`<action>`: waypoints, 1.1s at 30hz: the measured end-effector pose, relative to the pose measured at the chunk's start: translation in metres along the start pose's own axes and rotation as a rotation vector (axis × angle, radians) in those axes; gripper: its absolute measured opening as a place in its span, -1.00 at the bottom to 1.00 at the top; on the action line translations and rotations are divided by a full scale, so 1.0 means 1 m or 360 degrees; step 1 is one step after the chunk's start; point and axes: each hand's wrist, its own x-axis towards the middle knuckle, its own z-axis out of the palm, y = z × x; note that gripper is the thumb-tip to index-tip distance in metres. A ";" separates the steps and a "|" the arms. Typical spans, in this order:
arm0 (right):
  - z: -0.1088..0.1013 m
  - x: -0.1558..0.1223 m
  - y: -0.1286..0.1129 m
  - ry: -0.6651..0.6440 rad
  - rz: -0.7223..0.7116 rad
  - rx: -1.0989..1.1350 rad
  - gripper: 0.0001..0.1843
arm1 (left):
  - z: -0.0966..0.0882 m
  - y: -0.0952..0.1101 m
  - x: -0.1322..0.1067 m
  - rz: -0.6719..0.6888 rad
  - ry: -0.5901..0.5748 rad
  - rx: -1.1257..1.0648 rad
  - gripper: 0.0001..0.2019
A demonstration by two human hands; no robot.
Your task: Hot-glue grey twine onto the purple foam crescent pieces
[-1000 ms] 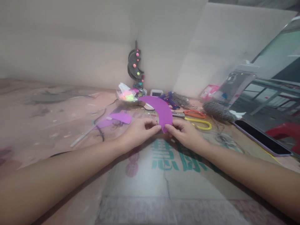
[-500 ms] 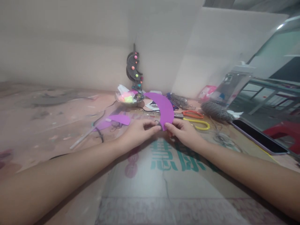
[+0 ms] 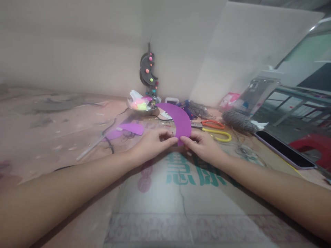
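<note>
A purple crescent-shaped paper cutout stands up between my two hands, its tip curving to the left. My left hand pinches its lower end between thumb and fingers. My right hand pinches the same end from the other side, the thumbs nearly touching. Both hands are just above a printed cardboard sheet. Left of them lie more purple cut pieces with a whitish stick against them.
Behind stand a bowl of colourful bits and a dark crescent ornament with coloured balls. To the right are scissors with orange and yellow handles, grey yarn, a phone and a clear plastic container.
The purple crescent has tilted slightly to the left, and its lower end shows a little further below my thumbs. Both hands keep their pinch; the view has shifted slightly.
</note>
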 end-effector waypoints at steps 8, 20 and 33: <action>0.000 0.000 0.000 0.0033 0.0027 -0.0043 -0.64 | -0.001 -0.001 0.001 0.0024 -0.0023 -0.0032 -0.68; -0.001 0.000 0.003 0.0038 0.0099 0.0142 -0.62 | -0.001 0.002 0.001 0.0012 -0.0056 -0.0003 -0.70; 0.000 0.000 0.000 0.0026 0.0024 -0.0064 -0.63 | -0.001 -0.002 0.001 0.0040 -0.0034 -0.0025 -0.73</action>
